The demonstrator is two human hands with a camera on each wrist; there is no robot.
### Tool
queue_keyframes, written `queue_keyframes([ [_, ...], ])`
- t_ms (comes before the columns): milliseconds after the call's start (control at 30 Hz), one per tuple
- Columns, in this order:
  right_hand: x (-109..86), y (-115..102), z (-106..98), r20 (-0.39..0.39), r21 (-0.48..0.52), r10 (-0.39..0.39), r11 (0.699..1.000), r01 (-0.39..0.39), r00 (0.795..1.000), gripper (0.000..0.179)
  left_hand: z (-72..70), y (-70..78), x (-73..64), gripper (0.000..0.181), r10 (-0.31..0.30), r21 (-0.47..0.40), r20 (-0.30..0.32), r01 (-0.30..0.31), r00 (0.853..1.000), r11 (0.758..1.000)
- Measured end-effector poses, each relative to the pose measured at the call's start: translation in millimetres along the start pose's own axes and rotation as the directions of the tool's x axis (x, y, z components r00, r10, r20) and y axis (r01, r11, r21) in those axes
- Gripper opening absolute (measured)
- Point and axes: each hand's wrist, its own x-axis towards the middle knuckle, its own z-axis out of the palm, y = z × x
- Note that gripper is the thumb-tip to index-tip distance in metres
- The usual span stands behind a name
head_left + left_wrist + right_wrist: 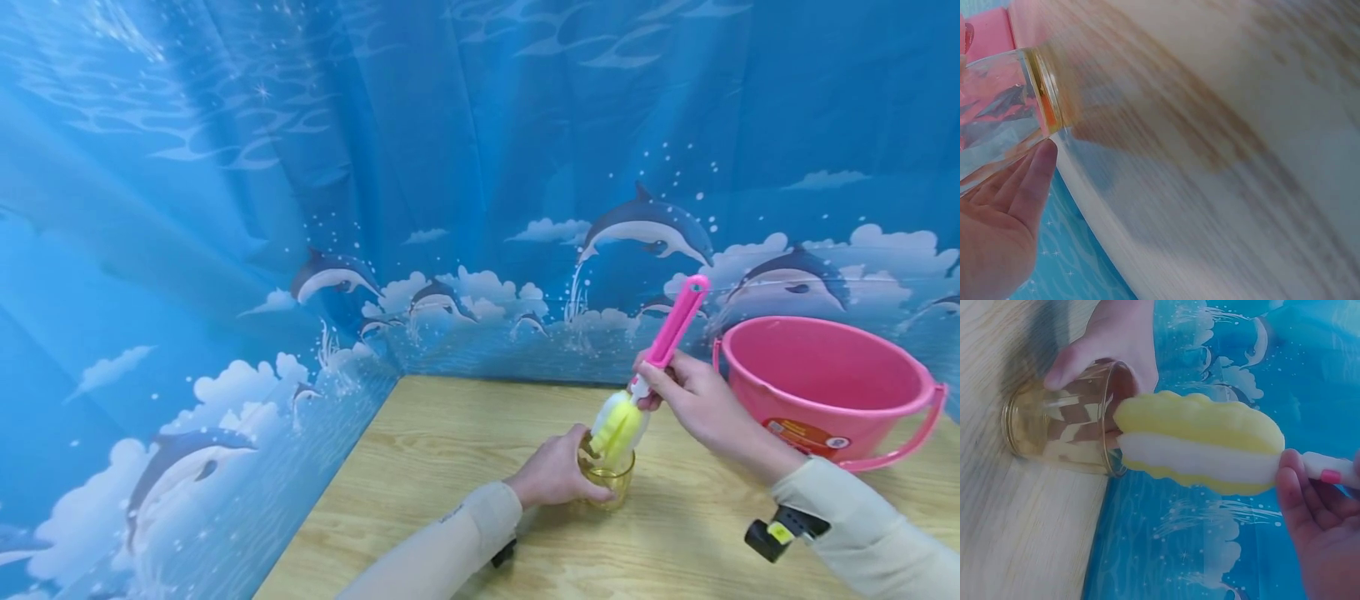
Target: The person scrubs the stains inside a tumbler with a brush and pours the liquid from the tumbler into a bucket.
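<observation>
My left hand [553,471] grips an amber see-through glass [617,485] that stands upright on the table, thumb on the near side. My right hand [693,398] pinches a sponge cup brush [619,427] at its white neck, just under the pink handle [678,321]. The brush tilts, its yellow and white sponge head pointing down. In the right wrist view the head's tip [1127,434] is right at the mouth of the glass [1063,422], most of the sponge outside it. The left wrist view has the glass [1004,87] with fingers [1032,181] along its side.
A pink bucket [825,367] with a side handle stands on the wood-grain table [450,417] at the right, close beyond my right forearm. A blue dolphin-print curtain [480,167] hangs behind the table and along its left side.
</observation>
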Motion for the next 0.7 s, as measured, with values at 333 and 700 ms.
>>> queue_keyframes([
  [333,-10.3,1.3,-12.5,-0.083,-0.051,-0.076,0.996,0.072,0.994,0.030,0.3,1.0,0.7,0.069,0.001,-0.009,0.003,-0.001,1.000,1.000],
  [700,-16.6,17.6,-25.4,-0.209,-0.116,-0.069,0.992,0.045,0.976,0.030,1.6,-0.9,-0.2,0.070,0.008,0.029,-0.008,-0.008,1.000,1.000],
])
